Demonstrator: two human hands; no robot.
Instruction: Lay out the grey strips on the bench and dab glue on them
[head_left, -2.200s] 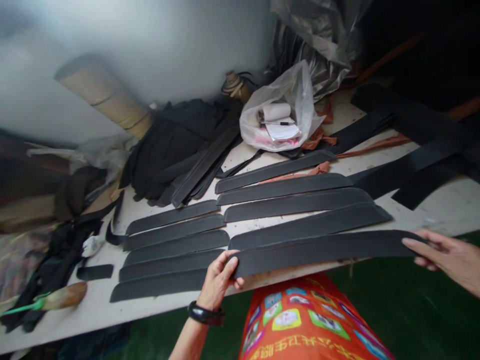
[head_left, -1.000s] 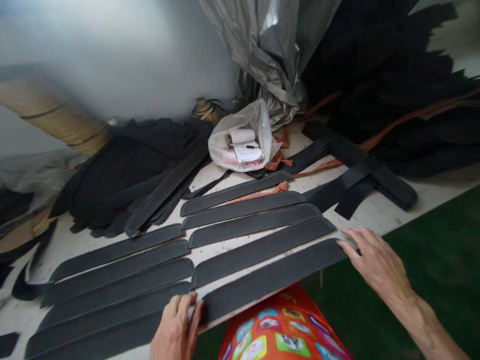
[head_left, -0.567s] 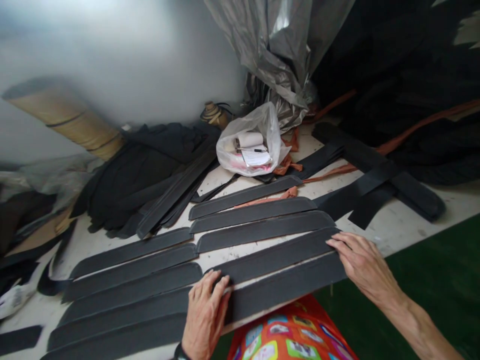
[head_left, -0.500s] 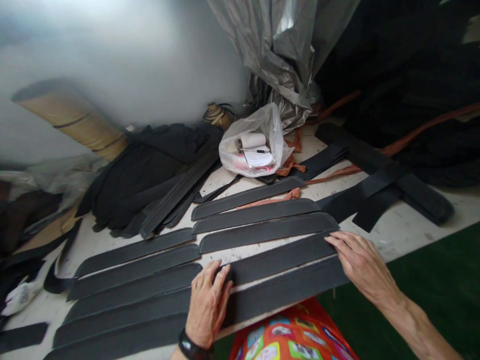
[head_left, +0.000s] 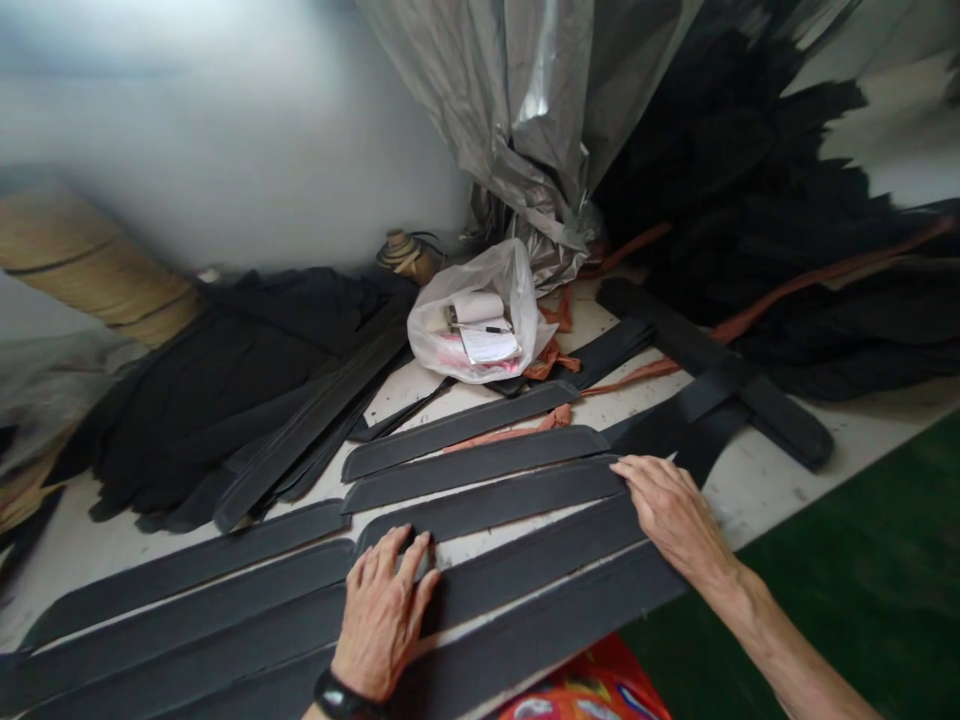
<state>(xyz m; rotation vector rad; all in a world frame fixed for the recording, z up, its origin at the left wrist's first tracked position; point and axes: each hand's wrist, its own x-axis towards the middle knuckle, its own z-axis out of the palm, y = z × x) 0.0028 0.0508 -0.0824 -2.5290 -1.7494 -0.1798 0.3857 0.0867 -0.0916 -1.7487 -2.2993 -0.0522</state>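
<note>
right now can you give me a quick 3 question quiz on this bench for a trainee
1. True or false: the left hand lies flat with its fingers on the end of a dark strip.
2. What lies under the right hand? A) the white plastic bag B) the right ends of the dark strips C) the cardboard tube
3. Fill in: a watch is worn on the ___ wrist.

Key: 1 true. 2 B. 3 left.
</note>
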